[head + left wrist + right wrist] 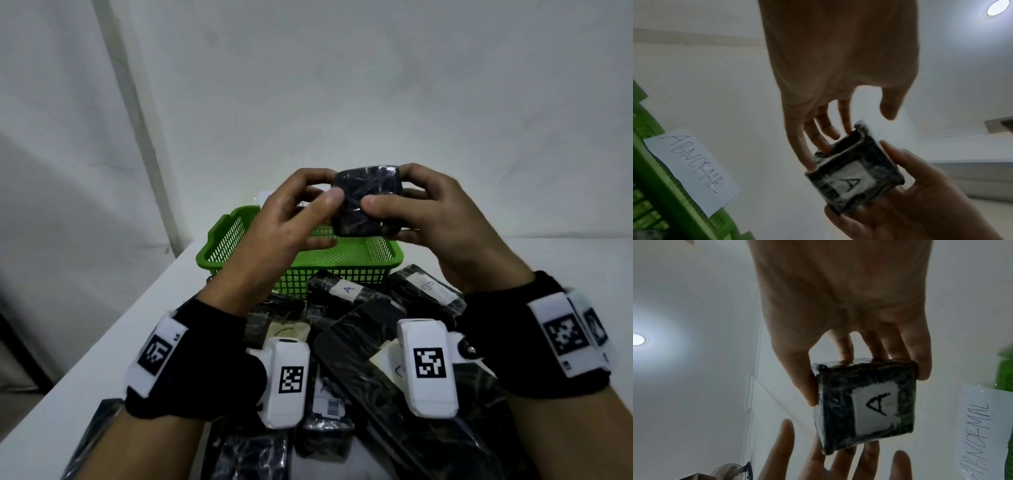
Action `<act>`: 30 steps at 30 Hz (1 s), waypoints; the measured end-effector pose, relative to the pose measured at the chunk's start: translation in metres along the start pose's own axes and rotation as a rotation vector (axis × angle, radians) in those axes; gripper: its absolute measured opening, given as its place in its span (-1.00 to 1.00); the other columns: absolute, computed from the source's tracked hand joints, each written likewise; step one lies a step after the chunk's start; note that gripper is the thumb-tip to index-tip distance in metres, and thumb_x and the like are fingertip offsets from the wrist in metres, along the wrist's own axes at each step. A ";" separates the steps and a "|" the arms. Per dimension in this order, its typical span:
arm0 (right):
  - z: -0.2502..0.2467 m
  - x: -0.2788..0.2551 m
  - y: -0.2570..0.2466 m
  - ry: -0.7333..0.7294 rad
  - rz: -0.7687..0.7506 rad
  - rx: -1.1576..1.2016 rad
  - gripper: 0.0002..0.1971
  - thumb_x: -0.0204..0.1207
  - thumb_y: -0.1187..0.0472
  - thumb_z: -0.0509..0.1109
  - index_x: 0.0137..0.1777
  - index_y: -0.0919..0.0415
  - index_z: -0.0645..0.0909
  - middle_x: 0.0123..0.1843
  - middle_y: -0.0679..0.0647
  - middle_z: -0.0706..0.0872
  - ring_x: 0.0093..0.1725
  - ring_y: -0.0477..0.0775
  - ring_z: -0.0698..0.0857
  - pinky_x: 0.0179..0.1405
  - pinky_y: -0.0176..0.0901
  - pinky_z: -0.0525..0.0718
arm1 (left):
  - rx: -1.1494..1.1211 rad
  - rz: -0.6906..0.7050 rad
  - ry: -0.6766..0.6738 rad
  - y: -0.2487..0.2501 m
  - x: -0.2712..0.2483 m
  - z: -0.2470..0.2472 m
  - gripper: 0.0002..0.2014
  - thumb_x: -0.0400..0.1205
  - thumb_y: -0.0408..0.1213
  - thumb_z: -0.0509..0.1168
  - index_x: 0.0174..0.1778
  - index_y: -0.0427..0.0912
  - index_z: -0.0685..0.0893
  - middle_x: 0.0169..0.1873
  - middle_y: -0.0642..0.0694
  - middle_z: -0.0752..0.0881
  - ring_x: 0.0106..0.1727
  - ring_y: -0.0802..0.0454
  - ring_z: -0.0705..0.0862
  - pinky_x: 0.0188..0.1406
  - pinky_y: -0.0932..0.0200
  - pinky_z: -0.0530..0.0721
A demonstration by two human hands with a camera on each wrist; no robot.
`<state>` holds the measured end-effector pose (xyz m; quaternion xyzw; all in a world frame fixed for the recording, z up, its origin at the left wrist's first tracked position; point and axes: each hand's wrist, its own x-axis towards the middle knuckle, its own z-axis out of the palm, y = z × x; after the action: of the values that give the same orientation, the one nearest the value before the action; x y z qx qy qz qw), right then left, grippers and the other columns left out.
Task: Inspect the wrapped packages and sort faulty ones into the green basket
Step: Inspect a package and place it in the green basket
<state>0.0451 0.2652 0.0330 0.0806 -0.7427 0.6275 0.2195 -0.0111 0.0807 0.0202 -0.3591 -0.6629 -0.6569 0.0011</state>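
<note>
I see both hands raised above the green basket (239, 240), sharing one small black wrapped package (368, 202). My right hand (455, 219) clamps it between thumb and fingers; my left hand (284, 219) pinches its other edge. Its white label (875, 408) reads "A". More wrapped packages (359, 342) lie heaped just in front of the basket.

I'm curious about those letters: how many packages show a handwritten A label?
2: the small package gripped by the left hand and right hand, and a piled package before the green basket. Others may be hidden.
</note>
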 end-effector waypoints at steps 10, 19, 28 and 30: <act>0.001 -0.004 -0.001 -0.213 -0.044 -0.077 -0.11 0.38 -0.19 0.55 0.70 -0.31 0.24 0.64 -0.35 0.43 0.57 -0.27 0.49 0.44 -0.03 0.60 | -0.204 -0.205 0.056 0.003 0.001 -0.006 -0.43 0.51 -0.05 0.43 0.42 -0.14 0.50 0.11 -0.14 0.73 -0.05 -0.07 0.79 -0.32 0.10 0.76; 0.004 -0.003 0.000 -0.025 0.026 0.006 -0.48 0.51 0.31 0.50 0.46 0.08 0.50 -0.14 -0.07 0.84 -0.24 -0.10 0.83 -0.44 -0.19 0.74 | 0.023 -0.052 0.002 0.004 -0.002 -0.003 -0.36 0.47 -0.10 0.49 0.47 0.05 0.44 0.22 -0.04 0.77 0.14 -0.02 0.81 -0.03 0.10 0.76; 0.002 -0.003 -0.002 -0.100 0.049 0.043 -0.44 0.47 -0.02 0.57 0.44 -0.04 0.51 0.15 -0.08 0.82 0.05 0.00 0.86 -0.30 -0.20 0.76 | -0.014 0.039 0.069 -0.004 0.003 -0.009 -0.46 0.49 -0.37 0.55 0.33 -0.02 0.51 0.18 0.02 0.78 0.09 0.05 0.80 -0.04 0.17 0.76; -0.001 -0.004 -0.004 -0.171 0.105 0.048 -0.47 0.43 -0.25 0.37 0.37 -0.08 0.61 0.15 -0.17 0.82 0.11 -0.01 0.84 -0.20 -0.13 0.81 | 0.006 0.091 0.047 -0.005 0.003 -0.009 -0.42 0.40 -0.46 0.55 0.31 -0.04 0.57 0.18 0.07 0.77 0.18 0.09 0.77 0.08 0.20 0.72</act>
<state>0.0500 0.2649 0.0347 0.1000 -0.7467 0.6465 0.1204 -0.0197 0.0749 0.0186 -0.3734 -0.6475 -0.6626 0.0478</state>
